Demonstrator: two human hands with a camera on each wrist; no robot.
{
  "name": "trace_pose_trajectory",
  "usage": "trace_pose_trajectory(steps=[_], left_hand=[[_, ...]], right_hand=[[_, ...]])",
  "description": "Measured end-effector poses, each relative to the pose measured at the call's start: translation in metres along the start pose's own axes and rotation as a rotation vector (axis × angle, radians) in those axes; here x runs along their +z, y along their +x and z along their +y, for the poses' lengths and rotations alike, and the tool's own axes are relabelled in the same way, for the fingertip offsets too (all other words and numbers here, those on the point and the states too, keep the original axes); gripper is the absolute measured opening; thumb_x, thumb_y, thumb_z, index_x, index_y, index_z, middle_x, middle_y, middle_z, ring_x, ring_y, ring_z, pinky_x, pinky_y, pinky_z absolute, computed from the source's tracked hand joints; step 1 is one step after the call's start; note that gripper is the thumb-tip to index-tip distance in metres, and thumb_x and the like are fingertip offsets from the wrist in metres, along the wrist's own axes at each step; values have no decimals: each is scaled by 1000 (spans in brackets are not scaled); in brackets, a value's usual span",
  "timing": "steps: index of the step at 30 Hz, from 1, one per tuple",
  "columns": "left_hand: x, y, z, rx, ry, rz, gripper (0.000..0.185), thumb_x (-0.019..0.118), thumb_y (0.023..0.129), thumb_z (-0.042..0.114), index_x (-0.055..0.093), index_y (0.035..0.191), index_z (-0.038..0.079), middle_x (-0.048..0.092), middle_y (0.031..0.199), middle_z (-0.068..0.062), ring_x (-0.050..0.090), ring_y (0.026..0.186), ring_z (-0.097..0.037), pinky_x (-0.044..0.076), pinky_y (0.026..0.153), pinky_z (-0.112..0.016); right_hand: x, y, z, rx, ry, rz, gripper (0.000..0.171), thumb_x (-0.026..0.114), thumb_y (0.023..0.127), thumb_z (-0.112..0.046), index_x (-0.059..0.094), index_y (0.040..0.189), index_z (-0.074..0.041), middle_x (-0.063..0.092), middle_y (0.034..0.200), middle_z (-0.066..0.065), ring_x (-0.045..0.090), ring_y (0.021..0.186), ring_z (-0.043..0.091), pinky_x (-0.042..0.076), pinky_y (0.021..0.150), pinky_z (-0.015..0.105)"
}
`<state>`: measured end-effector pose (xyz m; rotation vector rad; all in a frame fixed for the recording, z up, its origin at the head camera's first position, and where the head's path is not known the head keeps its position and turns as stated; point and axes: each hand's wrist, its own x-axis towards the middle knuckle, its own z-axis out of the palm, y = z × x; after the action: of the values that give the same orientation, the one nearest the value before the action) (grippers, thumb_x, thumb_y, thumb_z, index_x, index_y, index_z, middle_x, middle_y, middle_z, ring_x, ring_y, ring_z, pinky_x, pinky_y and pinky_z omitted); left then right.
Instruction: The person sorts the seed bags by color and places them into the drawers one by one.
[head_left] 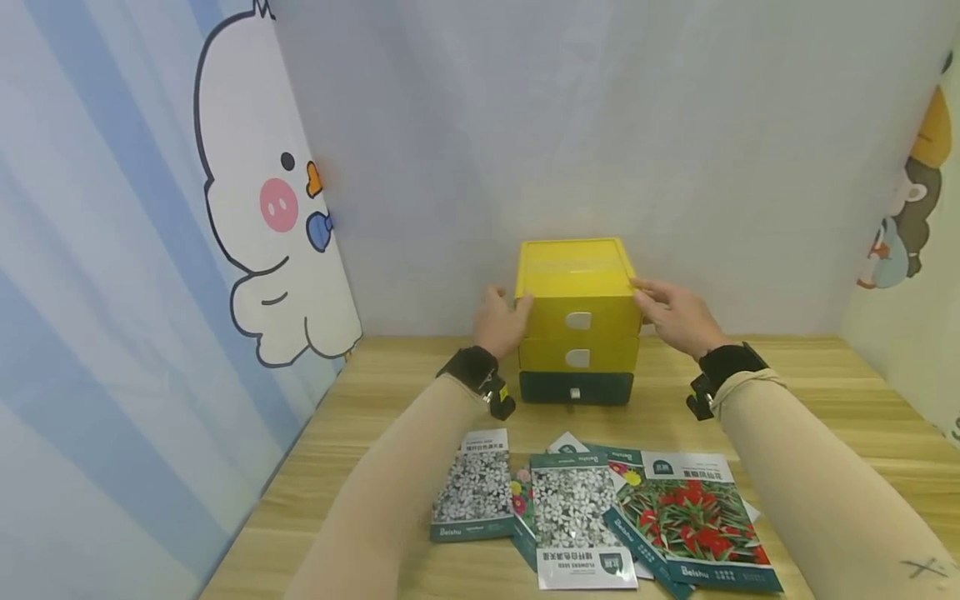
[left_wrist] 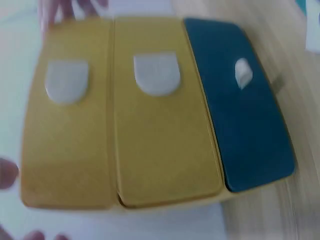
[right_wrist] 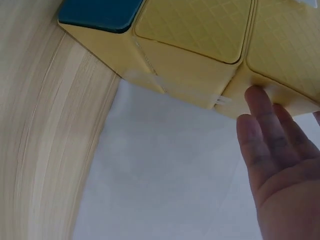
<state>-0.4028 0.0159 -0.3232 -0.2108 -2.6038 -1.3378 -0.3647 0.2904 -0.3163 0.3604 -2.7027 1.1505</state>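
Note:
A small three-drawer box (head_left: 576, 271) stands at the back of the table; its upper two drawers are yellow with white tabs, and the bottom drawer (head_left: 540, 387) is dark green with a small white knob. My left hand (head_left: 499, 323) is at its left side near the top, thumb toward the front edge. On the opposite side, my right hand (head_left: 678, 318) has its fingertips at the upper right edge. The right wrist view shows extended fingers (right_wrist: 260, 102) against the yellow side wall. In the left wrist view only some fingertips (left_wrist: 7, 173) show beside the box.
Several flower seed packets lie in front of the box: a white-flower packet (head_left: 476, 483) at left, another white-flower packet (head_left: 573, 508) in the middle, and a red-flower packet (head_left: 705, 521) overlapping others at right. A pale curtain (head_left: 450, 167) hangs behind the wooden table (head_left: 810, 400).

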Motion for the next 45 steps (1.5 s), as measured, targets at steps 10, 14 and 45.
trace_pose_trajectory(steps=[10, 14, 45], left_hand=[[12, -36, 13, 67, -87, -32, 35, 55, 95, 34, 60, 83, 2, 54, 70, -4, 49, 61, -17, 39, 52, -26], [26, -44, 14, -49, -217, -87, 46, 53, 96, 38, 65, 77, -2, 62, 68, -12, 55, 57, -18, 37, 48, -24], [81, -30, 51, -505, -741, 11, 41, 60, 91, 40, 69, 91, 0, 71, 80, -15, 57, 47, -12, 33, 36, -18]], right_hand=[[-3, 8, -13, -16, -105, -12, 62, 38, 101, -49, 38, 148, -9, 42, 143, 26, 42, 127, 44, 42, 95, 59], [-1, 13, -18, -50, -157, -13, 61, 42, 100, -48, 40, 146, -9, 39, 145, 25, 37, 130, 46, 36, 101, 60], [0, 38, -32, -119, -345, -116, 53, 36, 104, -40, 46, 142, -4, 35, 149, 24, 19, 141, 42, 18, 113, 57]])
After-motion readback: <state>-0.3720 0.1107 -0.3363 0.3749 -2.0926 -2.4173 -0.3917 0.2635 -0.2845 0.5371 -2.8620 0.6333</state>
